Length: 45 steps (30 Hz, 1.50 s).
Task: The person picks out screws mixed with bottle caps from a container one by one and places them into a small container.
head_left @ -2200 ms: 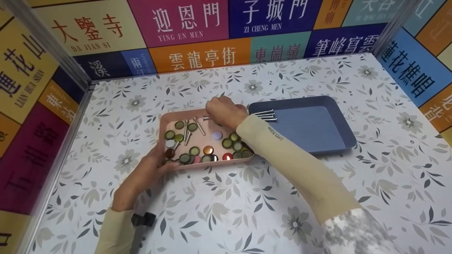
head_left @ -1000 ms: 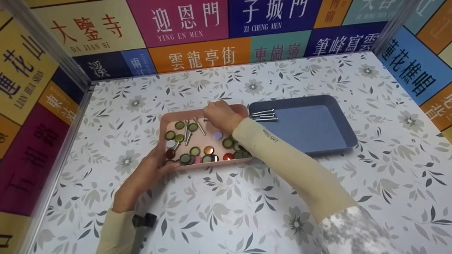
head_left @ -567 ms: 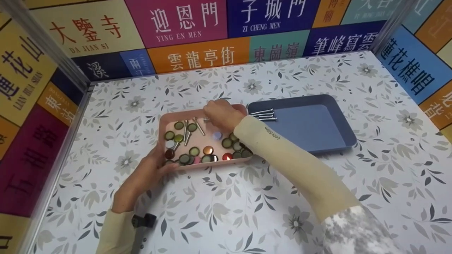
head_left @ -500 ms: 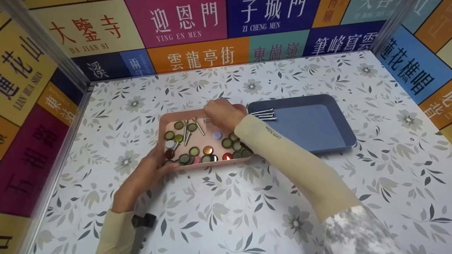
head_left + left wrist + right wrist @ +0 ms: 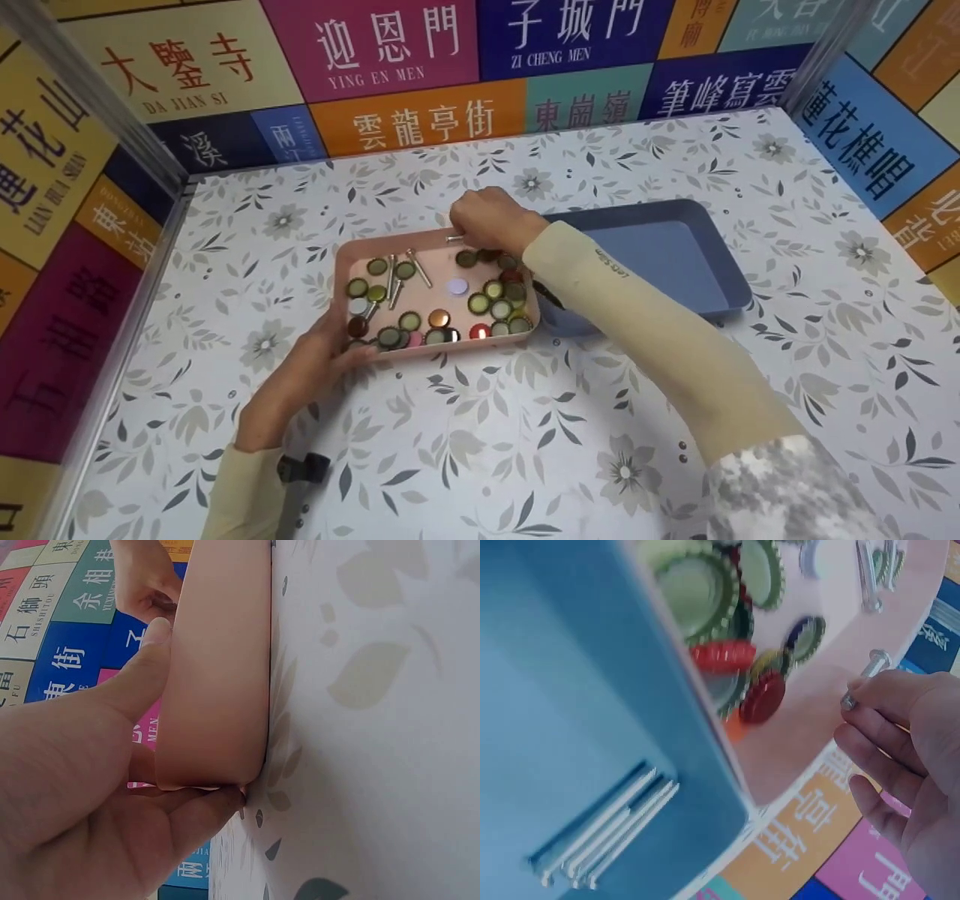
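My left hand (image 5: pixel 307 365) grips the near left corner of a pink tray (image 5: pixel 439 347), its thumb along the rim in the left wrist view. Over the tray's far right rim, my right hand (image 5: pixel 495 219) pinches a short metal bolt (image 5: pixel 871 667) between thumb and fingertips, the other fingers loosely bent. Several bottle caps (image 5: pixel 500 308) crowd the tray's right side and near edge. More bolts (image 5: pixel 420 268) lie among caps at its left. Against its right side stands a blue-grey tray (image 5: pixel 660 262); several bolts (image 5: pixel 619 832) rest in its corner, hidden by my forearm in the head view.
A flower-patterned tabletop (image 5: pixel 480 442) lies under both trays. Panels with large printed characters (image 5: pixel 420 120) rise along the back and both sides. My right forearm (image 5: pixel 637 322) crosses over the blue-grey tray. A dark strap (image 5: pixel 304 468) circles my left wrist.
My right hand has lifted from inside the pink tray and moved right and back with the bolt, uncovering caps there. My forearm now covers the other tray's bolts. The left hand keeps its grip.
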Each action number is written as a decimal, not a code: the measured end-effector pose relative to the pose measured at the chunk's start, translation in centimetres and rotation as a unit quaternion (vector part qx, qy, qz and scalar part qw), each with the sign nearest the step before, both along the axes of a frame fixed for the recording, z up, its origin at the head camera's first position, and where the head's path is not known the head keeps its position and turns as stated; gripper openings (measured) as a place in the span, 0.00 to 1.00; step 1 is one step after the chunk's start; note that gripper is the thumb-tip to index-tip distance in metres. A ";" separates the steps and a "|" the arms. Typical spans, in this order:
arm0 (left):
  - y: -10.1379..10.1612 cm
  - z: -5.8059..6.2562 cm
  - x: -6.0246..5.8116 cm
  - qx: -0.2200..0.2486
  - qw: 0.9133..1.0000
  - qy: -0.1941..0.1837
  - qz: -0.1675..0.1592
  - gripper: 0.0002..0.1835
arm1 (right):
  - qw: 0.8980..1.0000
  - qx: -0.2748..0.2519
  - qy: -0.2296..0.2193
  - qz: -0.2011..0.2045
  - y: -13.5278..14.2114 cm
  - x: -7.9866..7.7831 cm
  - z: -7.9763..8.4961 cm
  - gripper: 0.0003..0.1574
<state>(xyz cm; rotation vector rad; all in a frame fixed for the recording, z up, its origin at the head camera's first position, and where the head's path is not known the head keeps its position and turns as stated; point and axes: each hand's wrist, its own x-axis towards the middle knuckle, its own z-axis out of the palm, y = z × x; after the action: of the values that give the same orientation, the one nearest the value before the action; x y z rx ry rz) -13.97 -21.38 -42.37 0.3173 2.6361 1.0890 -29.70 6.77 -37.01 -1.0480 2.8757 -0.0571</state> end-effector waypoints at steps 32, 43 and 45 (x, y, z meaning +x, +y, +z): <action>0.0 0.0 0.1 -0.011 0.999 0.030 -0.015 0.54 | 0.994 -0.028 -0.080 -0.064 7.8 -0.7 1.5 0.13; 0.1 0.0 0.1 -0.007 1.000 0.022 -0.013 0.55 | 0.994 -0.058 -0.055 -0.072 10.2 -0.6 -0.1 0.13; 0.1 0.1 0.0 -0.006 1.000 0.021 -0.012 0.55 | 0.994 -0.069 -0.049 -0.074 10.6 -0.5 -0.5 0.14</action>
<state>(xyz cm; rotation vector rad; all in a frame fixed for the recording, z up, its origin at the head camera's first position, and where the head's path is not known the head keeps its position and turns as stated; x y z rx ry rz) -13.95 -21.31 -42.32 0.3708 2.6670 1.0700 -30.22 17.41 -37.47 -0.8247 2.8876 -0.3127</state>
